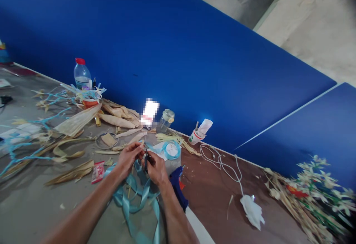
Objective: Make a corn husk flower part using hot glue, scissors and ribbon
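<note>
My right hand (156,169) is closed round the black handles of a pair of scissors (146,163), whose blades point up and away. Close beside it, my left hand (130,158) pinches a small pale piece (142,144) at the blades, which looks like corn husk. Whether the blades touch it I cannot tell. Loops of light blue ribbon (126,201) hang below both hands and spread over the table. Just beyond my right hand lies a spool of blue ribbon (171,150). A dark blue glue gun (178,188) lies right of my right wrist.
Dried corn husks (119,121) and blue-wrapped stems (16,151) cover the left. A red candy packet (98,172) lies near my left forearm. Along the blue partition (167,51) stand a bottle (82,75), a glass jar (166,121) and a cup (196,137). A white cable (222,164) and flowers (319,181) lie right.
</note>
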A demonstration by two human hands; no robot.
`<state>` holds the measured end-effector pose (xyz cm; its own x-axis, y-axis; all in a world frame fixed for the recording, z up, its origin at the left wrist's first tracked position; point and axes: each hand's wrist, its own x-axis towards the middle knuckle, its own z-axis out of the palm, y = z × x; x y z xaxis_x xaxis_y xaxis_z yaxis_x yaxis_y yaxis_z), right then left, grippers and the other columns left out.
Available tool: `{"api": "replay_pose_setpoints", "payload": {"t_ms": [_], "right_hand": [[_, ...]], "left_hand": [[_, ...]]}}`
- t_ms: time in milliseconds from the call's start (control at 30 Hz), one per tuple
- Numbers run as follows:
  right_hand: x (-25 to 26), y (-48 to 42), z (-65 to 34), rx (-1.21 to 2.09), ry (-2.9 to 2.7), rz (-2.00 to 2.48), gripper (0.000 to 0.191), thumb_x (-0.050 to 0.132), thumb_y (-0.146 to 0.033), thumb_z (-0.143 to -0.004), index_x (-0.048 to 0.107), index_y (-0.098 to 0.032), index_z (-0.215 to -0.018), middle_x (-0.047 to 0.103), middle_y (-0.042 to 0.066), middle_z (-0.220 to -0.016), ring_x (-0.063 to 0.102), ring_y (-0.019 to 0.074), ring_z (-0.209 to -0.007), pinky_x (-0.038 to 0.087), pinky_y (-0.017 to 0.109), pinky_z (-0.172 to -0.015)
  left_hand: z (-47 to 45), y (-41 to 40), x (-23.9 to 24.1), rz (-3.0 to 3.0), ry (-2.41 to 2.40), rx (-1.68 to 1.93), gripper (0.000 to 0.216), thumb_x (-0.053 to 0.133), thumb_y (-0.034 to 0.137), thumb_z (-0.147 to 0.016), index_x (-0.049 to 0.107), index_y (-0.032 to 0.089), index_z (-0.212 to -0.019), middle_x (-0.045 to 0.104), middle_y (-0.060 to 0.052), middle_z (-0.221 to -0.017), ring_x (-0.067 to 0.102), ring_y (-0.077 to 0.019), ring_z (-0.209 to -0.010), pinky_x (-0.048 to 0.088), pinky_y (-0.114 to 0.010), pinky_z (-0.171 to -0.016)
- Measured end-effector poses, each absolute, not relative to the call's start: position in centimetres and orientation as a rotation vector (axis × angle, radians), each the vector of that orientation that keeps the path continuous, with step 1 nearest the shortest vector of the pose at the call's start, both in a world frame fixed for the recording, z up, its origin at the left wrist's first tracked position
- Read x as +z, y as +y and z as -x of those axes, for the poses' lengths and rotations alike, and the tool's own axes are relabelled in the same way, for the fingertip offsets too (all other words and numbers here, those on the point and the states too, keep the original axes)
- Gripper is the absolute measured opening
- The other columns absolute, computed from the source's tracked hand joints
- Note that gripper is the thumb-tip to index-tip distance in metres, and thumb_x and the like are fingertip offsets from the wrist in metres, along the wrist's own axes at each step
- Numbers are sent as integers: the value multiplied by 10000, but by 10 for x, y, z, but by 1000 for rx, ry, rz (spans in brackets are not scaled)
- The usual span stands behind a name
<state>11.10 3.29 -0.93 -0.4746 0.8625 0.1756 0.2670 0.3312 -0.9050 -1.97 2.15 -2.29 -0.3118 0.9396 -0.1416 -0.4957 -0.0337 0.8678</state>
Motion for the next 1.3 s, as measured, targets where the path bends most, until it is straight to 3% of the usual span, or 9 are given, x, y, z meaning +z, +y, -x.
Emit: {"api": "replay_pose_setpoints", "payload": {"t_ms": [433,1300], "right_hand": [[-12,36,-115,1119,-2007,1013,255,526,-249,-766,675,-232,-973,664,-23,-753,568,138,-633,472,246,-626],[-13,33,-113,1244,-1951,906,116,519,-214,-781,619,-197,-836,509,-36,-631,434,102,-547,344,214,-525]], "left_hand": [[23,22,-24,-614,1109,1614,314,769,395,-584,596,151,-679,584,36,-531,476,-69,-437,365,-184,-438],[25,24,-27,-640,1107,1653,285,757,381,-607,592,151,-642,555,41,-505,441,-56,-427,323,-164,-420]]}}
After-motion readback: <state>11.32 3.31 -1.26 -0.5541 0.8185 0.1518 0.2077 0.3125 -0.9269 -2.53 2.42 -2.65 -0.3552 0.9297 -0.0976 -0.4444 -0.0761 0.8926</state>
